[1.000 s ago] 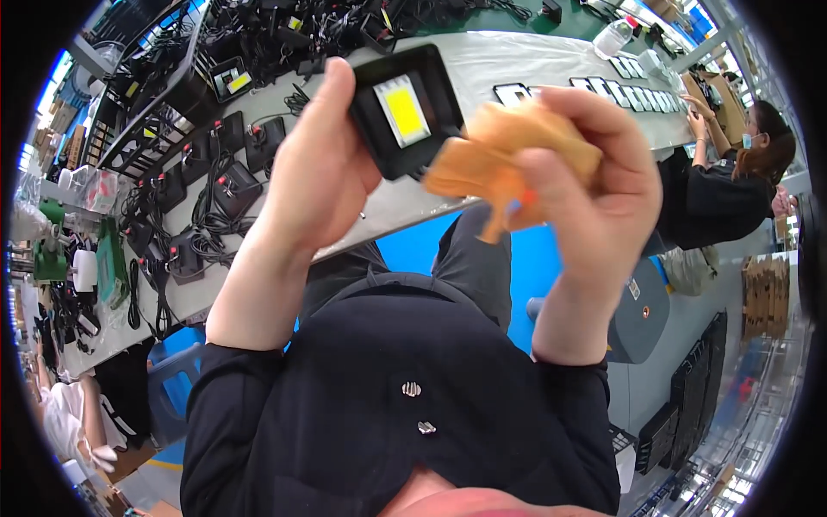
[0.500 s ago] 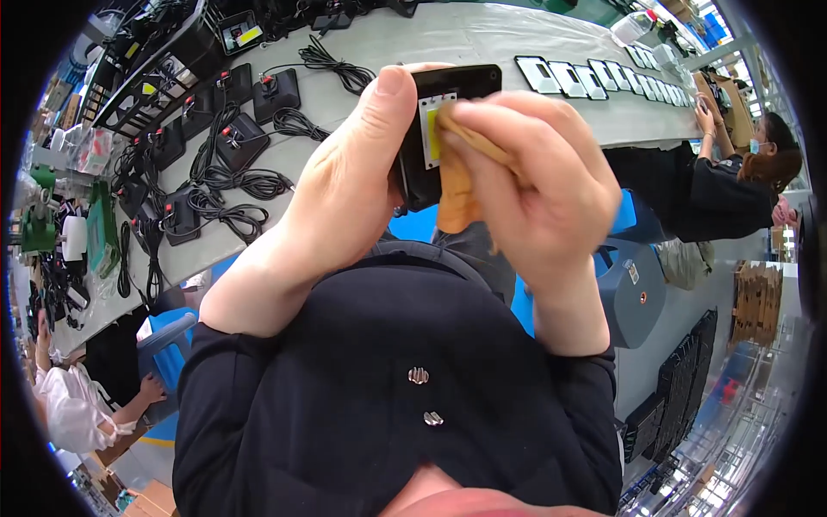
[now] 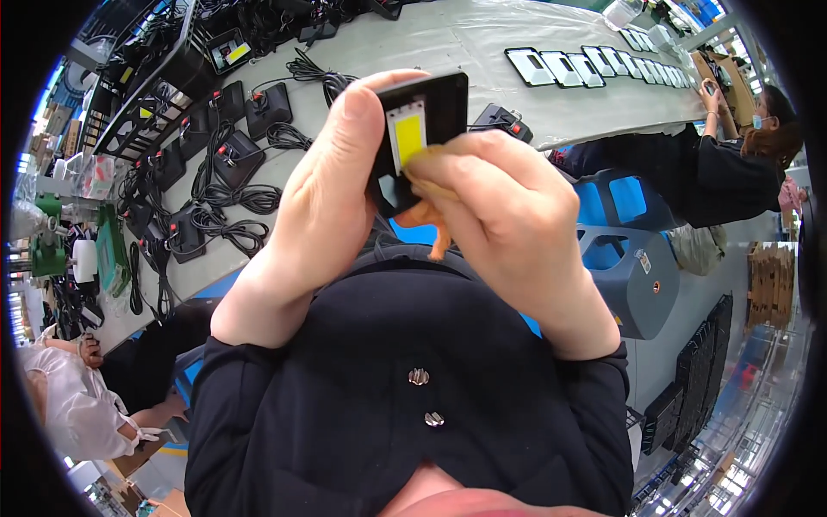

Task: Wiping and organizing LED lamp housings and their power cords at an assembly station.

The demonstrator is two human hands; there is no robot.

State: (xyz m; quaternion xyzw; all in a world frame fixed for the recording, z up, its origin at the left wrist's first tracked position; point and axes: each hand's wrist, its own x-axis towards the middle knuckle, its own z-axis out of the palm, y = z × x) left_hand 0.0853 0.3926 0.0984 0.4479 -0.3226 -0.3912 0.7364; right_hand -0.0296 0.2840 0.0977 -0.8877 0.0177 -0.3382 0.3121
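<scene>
My left hand (image 3: 332,164) grips a black rectangular lamp housing (image 3: 444,103) by its left side, thumb along the near rim. Inside the housing sits a yellow LED panel (image 3: 410,133) on a white plate. Pinched in my right hand (image 3: 508,194) is an orange-tan cloth (image 3: 424,215), pressed against the lower part of the yellow panel. A loose end of the cloth hangs below the housing. My right fingertips hide the panel's lower right corner.
On the table (image 3: 379,43), several black lamp units with coiled cables (image 3: 237,159) lie to the left, beside a black crate (image 3: 164,77). White-framed panels (image 3: 560,69) stand in rows at far right. Co-workers sit right (image 3: 732,172) and lower left (image 3: 73,392). A grey-blue chair (image 3: 633,280) is at right.
Both hands and the lamp housing have shifted left and slightly down. The cloth has moved down the yellow panel, so more of the panel shows. Another lamp unit behind my right hand is uncovered.
</scene>
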